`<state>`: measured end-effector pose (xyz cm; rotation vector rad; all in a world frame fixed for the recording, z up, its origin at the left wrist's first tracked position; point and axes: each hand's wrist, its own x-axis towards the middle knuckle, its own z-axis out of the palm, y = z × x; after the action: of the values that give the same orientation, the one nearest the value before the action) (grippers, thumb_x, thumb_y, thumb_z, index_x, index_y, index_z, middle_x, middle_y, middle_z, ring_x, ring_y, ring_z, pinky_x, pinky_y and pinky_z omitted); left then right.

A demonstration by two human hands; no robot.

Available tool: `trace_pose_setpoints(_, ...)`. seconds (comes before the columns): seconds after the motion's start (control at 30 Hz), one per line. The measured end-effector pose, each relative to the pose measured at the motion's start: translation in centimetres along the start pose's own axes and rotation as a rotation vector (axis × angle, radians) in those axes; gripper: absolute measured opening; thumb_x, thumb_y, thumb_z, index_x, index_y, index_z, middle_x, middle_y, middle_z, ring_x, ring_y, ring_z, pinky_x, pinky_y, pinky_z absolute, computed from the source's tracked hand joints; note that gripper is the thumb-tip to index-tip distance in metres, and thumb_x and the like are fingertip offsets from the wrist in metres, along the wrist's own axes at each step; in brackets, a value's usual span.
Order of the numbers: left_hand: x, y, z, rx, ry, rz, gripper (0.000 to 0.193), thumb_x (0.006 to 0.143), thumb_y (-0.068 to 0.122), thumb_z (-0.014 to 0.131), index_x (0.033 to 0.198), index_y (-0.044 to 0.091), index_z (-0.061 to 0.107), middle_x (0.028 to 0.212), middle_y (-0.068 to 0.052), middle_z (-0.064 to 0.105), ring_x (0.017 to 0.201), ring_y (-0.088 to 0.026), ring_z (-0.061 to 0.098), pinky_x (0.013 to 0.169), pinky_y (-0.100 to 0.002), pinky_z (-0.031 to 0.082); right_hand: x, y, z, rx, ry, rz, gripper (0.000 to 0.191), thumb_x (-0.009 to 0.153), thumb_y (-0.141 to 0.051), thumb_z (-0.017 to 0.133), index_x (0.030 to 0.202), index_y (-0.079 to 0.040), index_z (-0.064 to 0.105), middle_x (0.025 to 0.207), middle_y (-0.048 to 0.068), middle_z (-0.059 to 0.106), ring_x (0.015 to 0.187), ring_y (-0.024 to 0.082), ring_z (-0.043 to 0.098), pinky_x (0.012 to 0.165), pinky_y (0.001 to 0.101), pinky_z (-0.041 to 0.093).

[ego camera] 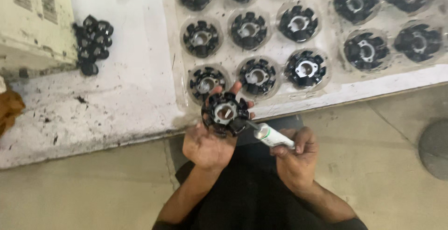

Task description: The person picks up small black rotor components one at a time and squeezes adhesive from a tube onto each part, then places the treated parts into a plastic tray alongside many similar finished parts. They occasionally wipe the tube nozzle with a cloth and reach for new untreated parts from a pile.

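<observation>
My left hand [207, 143] holds up a black ring-shaped stator core [225, 114] with several radial arms and a silvery metal centre. My right hand [294, 157] grips a small white tube [273, 136] with a dark nozzle, and the nozzle tip touches the core's lower right edge. Both hands hover over the front edge of a worn white table [116, 104]. Just beyond the held core lies a clear plastic tray [280, 48] with round pockets, each holding a similar black core [257, 76].
A loose pile of small black parts [92, 43] sits on the table at the left, beside a pale box [32, 20]. A second tray [387, 24] of cores lies at the right. Beige floor [396, 164] shows below, with a dark round patch [434, 148].
</observation>
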<state>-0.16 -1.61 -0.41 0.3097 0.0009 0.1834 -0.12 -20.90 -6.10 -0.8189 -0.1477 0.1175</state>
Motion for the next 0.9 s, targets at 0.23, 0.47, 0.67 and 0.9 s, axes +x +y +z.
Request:
trace_pose_setpoints(0.23,-0.1,1.3,-0.2,0.338,-0.094,0.242,0.061,0.103,0.038,0.068,0.145,-0.001,0.048,0.146,-0.026,0.051,0.125,-0.034,0.058,0.11,-0.044,0.051,-1.5,-1.7,-2.2,-0.811,-0.063,-0.432,0.046,0.084,0.009,0.082,0.094,-0.011,0.042,0.093,0.015,0.069,0.089,0.027,0.072,0.084,0.0399,0.06)
trace_pose_setpoints(0.47,-1.4,1.2,-0.3,0.792,-0.147,0.417,0.047,0.111,0.041,0.061,0.131,-0.002,0.057,0.134,-0.025,0.063,0.123,-0.026,0.061,0.111,-0.037,0.051,-1.0,-3.6,-1.1,-1.079,-0.213,-0.546,0.037,0.094,0.008,0.075,0.092,-0.007,0.041,0.093,0.018,0.07,0.087,0.033,0.076,0.078,0.0411,0.067)
trace_pose_setpoints(0.67,-1.2,1.8,-0.1,0.802,-0.18,0.416,0.046,0.111,0.038,0.061,0.131,-0.003,0.06,0.131,-0.027,0.065,0.123,-0.028,0.062,0.108,-0.036,0.052,-0.2,-4.8,0.5,-1.173,-0.33,-0.551,0.036,0.085,0.013,0.072,0.086,-0.007,0.042,0.09,0.018,0.07,0.093,0.035,0.077,0.076,0.0421,0.065)
trace_pose_setpoints(0.9,-0.9,1.6,-0.5,0.83,-0.217,0.39,0.044,0.11,0.033,0.06,0.132,-0.004,0.061,0.13,-0.026,0.066,0.123,-0.028,0.064,0.105,-0.035,0.055,0.5,-6.8,1.3,-1.324,-0.484,-0.505,0.033,0.071,0.013,0.075,0.076,-0.006,0.048,0.092,0.018,0.071,0.093,0.037,0.075,0.08,0.0446,0.065)
